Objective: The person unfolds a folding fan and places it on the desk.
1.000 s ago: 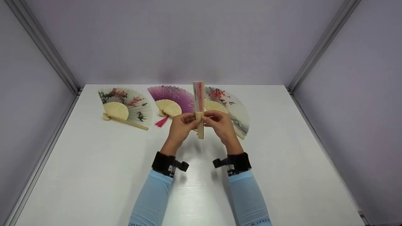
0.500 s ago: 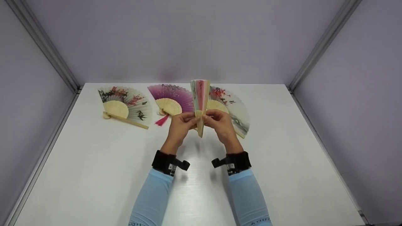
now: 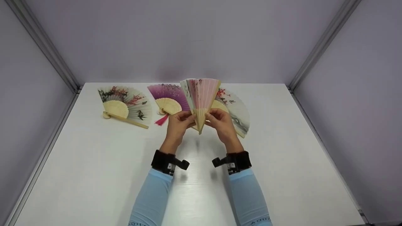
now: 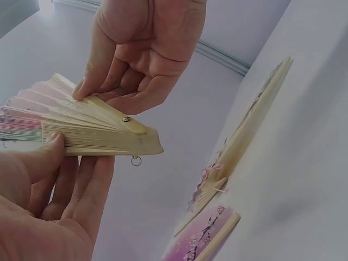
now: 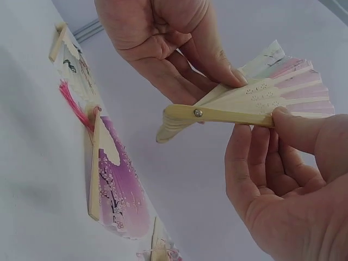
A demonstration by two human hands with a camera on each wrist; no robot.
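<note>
Above the white table [image 3: 94,169] both hands hold up a pink folding fan [image 3: 202,94], partly spread, with its pivot end pointing down. My left hand [image 3: 179,124] pinches the left bamboo guard between thumb and fingers. On the other side, my right hand [image 3: 221,124] pinches the right guard. The left wrist view shows the fan [image 4: 81,128] between my left hand [image 4: 49,185] below and my right hand [image 4: 147,49] above. Seen from the right wrist, the fan's ribs [image 5: 255,103] fan out between my right hand [image 5: 283,179] and left hand [image 5: 163,38].
Three open fans lie along the table's far edge: a white flowered fan [image 3: 125,105] at left, a purple fan [image 3: 171,95] with a pink tassel in the middle, and a white fan [image 3: 237,113] behind my right hand. Grey walls enclose three sides.
The pink fan was closed a second ago and has spread open step by step, as my hands drew its two guards apart. The hands have stayed in place.
</note>
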